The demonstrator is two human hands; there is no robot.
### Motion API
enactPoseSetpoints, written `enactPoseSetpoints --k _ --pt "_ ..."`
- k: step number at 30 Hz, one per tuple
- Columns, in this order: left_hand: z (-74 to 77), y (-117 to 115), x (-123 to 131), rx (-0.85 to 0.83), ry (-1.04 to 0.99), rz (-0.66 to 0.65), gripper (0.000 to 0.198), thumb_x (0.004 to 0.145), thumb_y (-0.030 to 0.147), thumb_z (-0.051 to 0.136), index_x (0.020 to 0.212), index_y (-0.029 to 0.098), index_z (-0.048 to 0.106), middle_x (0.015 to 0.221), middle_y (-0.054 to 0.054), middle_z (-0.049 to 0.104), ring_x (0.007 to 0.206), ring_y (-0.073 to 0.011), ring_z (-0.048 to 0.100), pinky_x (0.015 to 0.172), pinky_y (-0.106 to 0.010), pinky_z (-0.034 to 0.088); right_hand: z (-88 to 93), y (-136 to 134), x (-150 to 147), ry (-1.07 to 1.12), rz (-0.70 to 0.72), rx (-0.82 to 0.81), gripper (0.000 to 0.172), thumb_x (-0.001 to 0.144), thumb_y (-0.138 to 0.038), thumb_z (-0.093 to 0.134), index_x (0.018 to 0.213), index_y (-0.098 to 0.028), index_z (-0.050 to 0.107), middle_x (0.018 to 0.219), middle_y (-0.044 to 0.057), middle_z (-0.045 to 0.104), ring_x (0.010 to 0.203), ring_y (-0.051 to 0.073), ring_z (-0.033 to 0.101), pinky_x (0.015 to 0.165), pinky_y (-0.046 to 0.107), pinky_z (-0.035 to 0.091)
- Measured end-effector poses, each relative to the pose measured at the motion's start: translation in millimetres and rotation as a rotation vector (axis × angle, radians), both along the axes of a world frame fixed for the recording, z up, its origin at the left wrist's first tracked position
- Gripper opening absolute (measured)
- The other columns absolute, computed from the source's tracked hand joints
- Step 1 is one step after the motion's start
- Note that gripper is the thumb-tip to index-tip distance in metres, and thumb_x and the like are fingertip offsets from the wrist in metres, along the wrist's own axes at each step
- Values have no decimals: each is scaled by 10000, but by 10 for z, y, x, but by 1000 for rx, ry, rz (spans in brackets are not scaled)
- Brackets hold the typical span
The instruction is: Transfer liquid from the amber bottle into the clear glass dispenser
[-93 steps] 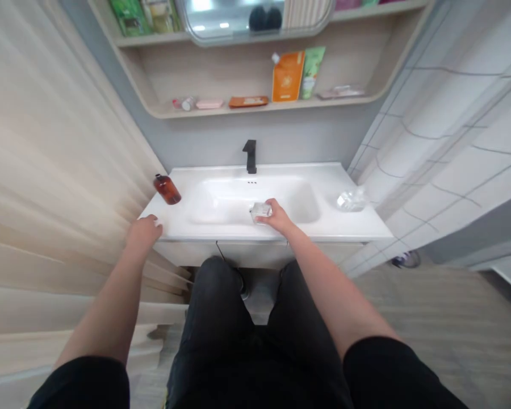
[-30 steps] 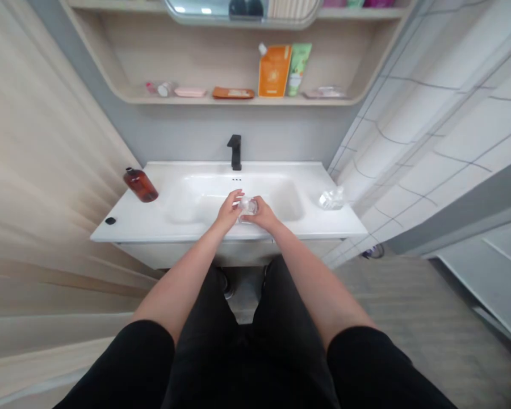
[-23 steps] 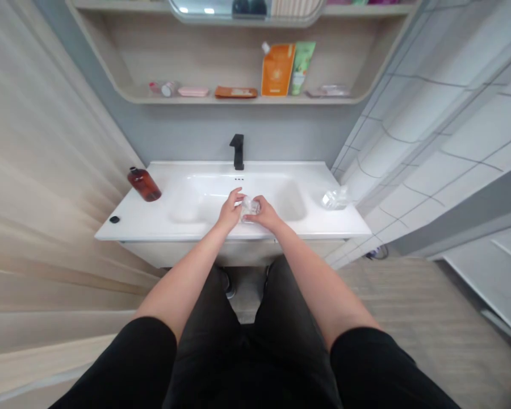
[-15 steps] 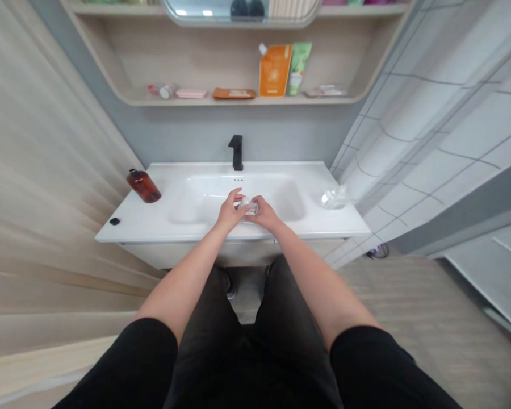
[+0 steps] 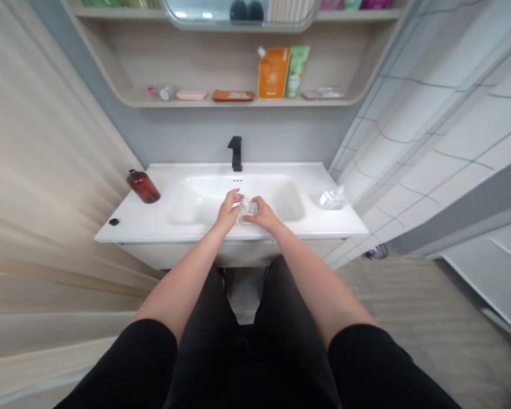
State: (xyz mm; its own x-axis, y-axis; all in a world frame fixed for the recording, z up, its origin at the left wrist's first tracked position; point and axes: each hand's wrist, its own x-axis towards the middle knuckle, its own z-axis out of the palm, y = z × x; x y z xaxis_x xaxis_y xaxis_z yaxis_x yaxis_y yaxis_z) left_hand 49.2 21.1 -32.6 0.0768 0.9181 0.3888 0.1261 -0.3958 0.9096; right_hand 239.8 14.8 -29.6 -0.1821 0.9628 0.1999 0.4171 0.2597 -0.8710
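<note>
Over the front of the white sink (image 5: 202, 207), my right hand (image 5: 264, 215) has its fingers closed around a small clear container (image 5: 247, 209). The container looks transparent and faceted; its exact kind is too small to make out. My left hand (image 5: 229, 211) is close against the container's left side, with fingers extended and apart. Whether the left fingertips touch it I cannot tell. A black faucet (image 5: 237, 153) rises behind the sink.
An amber bottle (image 5: 143, 186) and a black cap (image 5: 114, 222) are on the counter's left. A clear faceted bottle (image 5: 332, 199) lies at right. Above, a shelf (image 5: 179, 104) holds an orange pouch (image 5: 273, 74), a green tube (image 5: 297, 71) and small items.
My left thumb and fingers have drawn back from the clear container, so more of it shows. My right hand keeps hold of it. The view has shifted slightly.
</note>
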Motion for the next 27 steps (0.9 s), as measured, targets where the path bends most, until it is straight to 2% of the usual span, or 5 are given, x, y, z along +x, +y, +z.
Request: enactPoseSetpoints --k 4,10,16,20,27 --pt "2 -24 20 -18 48 55 767 765 306 894 1469 273 591 1286 -105 700 1259 -295 698 985 -421 625 -25 17 3 10 11 39 723 615 -599 891 1154 -257 551 1045 1 686 895 232 614 831 350 499" --pt "20 -46 34 -16 -1 32 596 884 296 802 1441 272 593 1235 -87 691 1249 -266 717 1017 -416 618 -52 41 10 9 -10 1 770 609 -646 909 1168 -257 550 956 -25 667 854 229 608 791 336 484" --pt "75 -74 42 -25 69 95 720 735 272 945 1386 268 639 1169 -60 707 1203 -267 718 949 -374 615 -42 30 -4 -4 0 39 750 615 -618 898 1172 -251 556 1026 -5 682 899 234 623 838 345 488" --pt "67 -62 38 -30 49 112 585 809 276 877 1351 247 659 1023 -34 736 1078 -240 746 913 -358 610 -15 6 -5 -1 -3 32 812 584 -651 929 1184 -247 559 1096 18 698 924 238 626 851 350 496" --pt "18 -34 25 -24 51 33 562 876 291 798 1418 260 654 1120 -69 793 1137 -255 764 962 -382 608 -33 15 4 -13 -19 22 826 591 -689 927 1186 -251 555 1057 1 688 908 234 623 836 349 495"
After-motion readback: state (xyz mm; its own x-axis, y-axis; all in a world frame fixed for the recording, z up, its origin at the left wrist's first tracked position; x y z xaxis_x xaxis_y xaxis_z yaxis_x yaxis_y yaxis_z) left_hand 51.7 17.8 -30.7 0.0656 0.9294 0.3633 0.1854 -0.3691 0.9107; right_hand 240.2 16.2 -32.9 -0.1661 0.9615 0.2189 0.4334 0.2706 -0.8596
